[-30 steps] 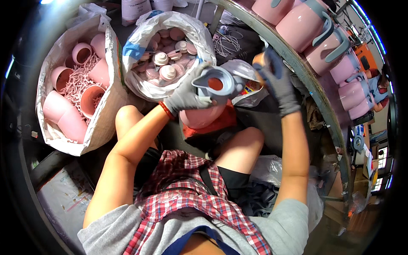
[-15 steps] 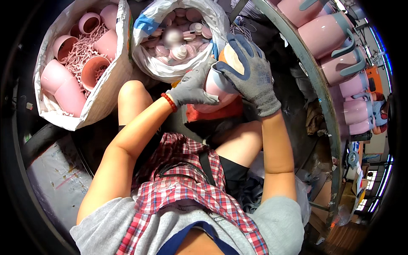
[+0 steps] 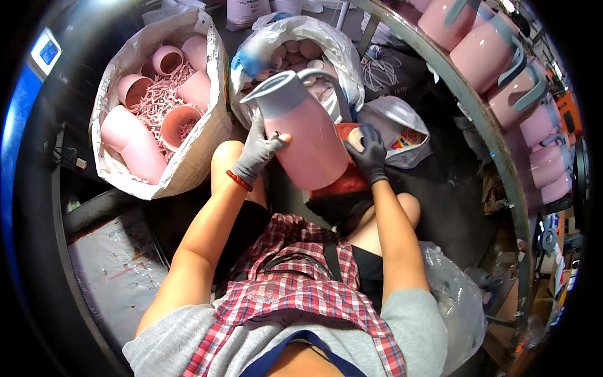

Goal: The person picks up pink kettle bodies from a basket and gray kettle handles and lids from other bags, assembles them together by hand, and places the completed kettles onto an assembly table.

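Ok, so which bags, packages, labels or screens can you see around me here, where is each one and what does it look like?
Woven sack: upper left, white, open, full of pink jug bodies.
Plastic bag: top centre behind the pink jug, clear-white, holds small round parts.
Printed packet: right of the right hand, white with coloured print.
Small screen: far left edge, blue-lit rectangle.
Clear bag: lower right, crumpled.
Flat printed sack: lower left, white.

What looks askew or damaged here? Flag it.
Nothing looks damaged or spilled. The pink jug is tilted, but the left hand and right hand grip it. Pink shells lie jumbled in the sack, apparently just bulk storage.
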{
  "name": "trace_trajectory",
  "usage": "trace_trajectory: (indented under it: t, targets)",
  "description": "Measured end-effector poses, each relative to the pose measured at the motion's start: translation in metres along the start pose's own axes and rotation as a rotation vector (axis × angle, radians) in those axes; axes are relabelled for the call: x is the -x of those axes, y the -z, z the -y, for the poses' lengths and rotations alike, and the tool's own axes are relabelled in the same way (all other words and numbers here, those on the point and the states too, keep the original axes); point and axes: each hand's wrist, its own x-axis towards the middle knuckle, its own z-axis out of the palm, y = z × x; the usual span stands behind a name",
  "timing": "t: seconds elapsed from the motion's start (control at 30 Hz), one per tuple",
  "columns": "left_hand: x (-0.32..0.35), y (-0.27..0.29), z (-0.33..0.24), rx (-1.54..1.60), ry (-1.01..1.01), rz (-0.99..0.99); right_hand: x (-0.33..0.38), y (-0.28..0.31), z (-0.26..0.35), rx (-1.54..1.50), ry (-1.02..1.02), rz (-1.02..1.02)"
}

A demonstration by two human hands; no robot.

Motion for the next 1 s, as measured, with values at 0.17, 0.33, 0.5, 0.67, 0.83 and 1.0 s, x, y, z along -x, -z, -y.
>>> trace_trajectory:
  t: [0.17,0.33,0.5,0.67,0.83,1.0]
  targets:
    - [-0.035,-0.007,-0.016,0.411,0.078,-0.044,-0.031,0.021,0.016,-0.228,-0.111,-0.186]
    - [-0.091,-0.059,-0.012,0.172,0.005,-0.062,-0.057,0.065,0.064,-1.898,-0.859,0.05]
    - [-0.149,-0.05,0.056,-0.296,0.057,0.293,-0.045,0.074,0.014,-1.915,-0.686,-0.285]
    - [-0.163,-0.014,0.133,-1.324,0.193,0.215,-0.045,0.087,-0.017,-1.669,-0.606,-0.426]
    - [-0.155,-0.014,0.176,-1.789,0.151,0.266,-0.037,0.087,-0.018,-1.447,-0.788,-0.57]
    - [-0.156,-0.014,0.153,-1.706,0.172,0.409,-0.036,0.086,-0.016,-1.267,-0.793,-0.525]
